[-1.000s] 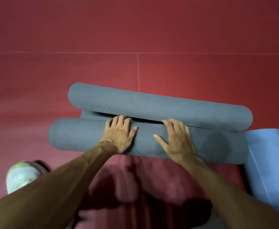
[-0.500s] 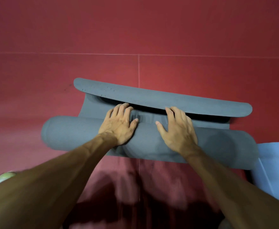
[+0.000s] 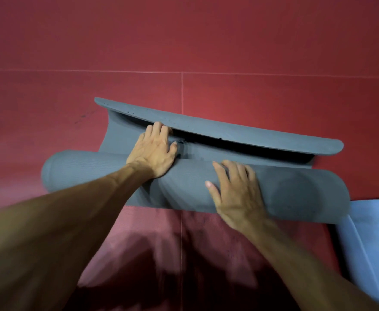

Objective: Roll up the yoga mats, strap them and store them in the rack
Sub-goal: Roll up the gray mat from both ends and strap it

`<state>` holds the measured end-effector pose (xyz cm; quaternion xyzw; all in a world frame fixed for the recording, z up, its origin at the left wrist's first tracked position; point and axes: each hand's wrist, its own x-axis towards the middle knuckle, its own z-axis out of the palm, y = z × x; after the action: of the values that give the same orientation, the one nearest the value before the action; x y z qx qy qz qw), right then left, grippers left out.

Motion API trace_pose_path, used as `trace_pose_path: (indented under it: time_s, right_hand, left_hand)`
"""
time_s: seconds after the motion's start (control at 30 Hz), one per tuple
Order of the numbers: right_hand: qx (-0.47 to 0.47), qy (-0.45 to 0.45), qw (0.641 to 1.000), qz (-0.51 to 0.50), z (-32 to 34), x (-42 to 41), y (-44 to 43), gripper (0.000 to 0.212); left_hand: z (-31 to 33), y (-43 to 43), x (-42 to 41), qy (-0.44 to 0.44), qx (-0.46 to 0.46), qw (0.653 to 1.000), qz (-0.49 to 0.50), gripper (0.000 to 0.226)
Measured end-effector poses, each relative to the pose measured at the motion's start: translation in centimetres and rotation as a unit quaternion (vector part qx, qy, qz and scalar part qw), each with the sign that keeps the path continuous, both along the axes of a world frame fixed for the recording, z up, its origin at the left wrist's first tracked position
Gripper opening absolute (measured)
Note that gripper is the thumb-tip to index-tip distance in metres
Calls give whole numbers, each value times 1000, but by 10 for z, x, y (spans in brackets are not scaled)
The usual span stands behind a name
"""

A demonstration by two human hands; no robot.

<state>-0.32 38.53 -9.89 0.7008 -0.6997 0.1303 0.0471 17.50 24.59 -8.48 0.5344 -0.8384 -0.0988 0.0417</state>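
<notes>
The grey yoga mat [image 3: 89,176] lies mostly rolled mid-frame on the red floor [image 3: 184,41], left hand [image 3: 155,151] flat at 9 o'clock with fingertips seemingly under its curled free end, right hand [image 3: 235,191] spread on the roll at 4 o'clock, and a blue mat [image 3: 375,243] beyond.

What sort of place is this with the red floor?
Likely a yoga or exercise studio: red padded floor tiles with seams, a half-rolled grey yoga mat on them, and a light blue mat at the right edge.
</notes>
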Motion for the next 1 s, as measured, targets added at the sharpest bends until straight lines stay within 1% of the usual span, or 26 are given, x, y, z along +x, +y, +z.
trace_pose_path:
  time_s: [0.03, 0.13, 0.17, 0.23, 0.3, 0.4, 0.43, 0.5, 0.57, 0.6, 0.67, 0.73, 0.77, 0.8, 0.83, 0.87, 0.9, 0.93, 1.0]
  right_hand:
    - [17, 7, 1000, 6, -1, 2, 7, 69]
    - [91, 50, 994, 15, -3, 11, 20, 118]
    - [105, 61, 992, 17, -3, 12, 22, 130]
    - [121, 82, 989, 18, -6, 12, 19, 140]
    - [118, 96, 988, 14, -8, 10, 13, 137]
    - [93, 85, 992, 14, -5, 3, -1, 126]
    - [85, 82, 993, 21, -4, 1, -6, 122]
    - [82, 85, 993, 29, 1, -3, -11, 116]
    - [109, 95, 989, 27, 9, -4, -14, 113]
    - [128, 101, 986, 29, 14, -5, -16, 114]
    - [187, 109, 975, 55, 27, -5, -19, 116]
    - [242, 80, 962, 101, 38, -7, -22, 114]
    - [264, 61, 956, 116, 43, -7, -20, 114]
    - [278, 49, 951, 129, 46, -6, -15, 114]
    - [289, 41, 946, 138, 47, -4, -8, 115]
    - [296, 35, 943, 144, 46, -2, -1, 115]
    - [303, 29, 941, 145, 44, 1, 7, 115]
    - [304, 26, 941, 144, 41, 3, 13, 115]
    - [294, 21, 945, 141, 37, 4, 17, 115]
  left_hand:
    - [0, 0, 0, 2, -5, 1000, -2, 36]
    - [2, 5, 2, 19, -8, 1000, 3, 32]
    - [3, 7, 3, 31, 6, 999, 9, 30]
    - [7, 10, 4, 45, 40, 998, 23, 28]
    - [9, 14, 5, 32, 60, 997, 26, 29]
    - [11, 22, 8, 11, 79, 997, 3, 34]
    - [12, 25, 10, 7, 81, 997, -9, 38]
    - [14, 31, 15, -10, 85, 996, -37, 52]
    - [17, 44, 22, -39, 93, 993, -54, 66]
    - [18, 49, 24, -54, 97, 992, -56, 68]
    - [21, 60, 30, -77, 110, 989, -65, 60]
    - [26, 70, 38, -86, 130, 985, -70, 59]
    - [28, 76, 43, -87, 141, 983, -73, 62]
    - [30, 84, 48, -86, 148, 982, -77, 69]
    - [30, 96, 53, -80, 141, 983, -81, 79]
    - [28, 109, 59, -76, 123, 985, -92, 84]
    - [23, 123, 64, -79, 99, 986, -108, 81]
    - [17, 134, 68, -89, 77, 986, -121, 74]
    - [7, 148, 72, -107, 49, 986, -115, 64]
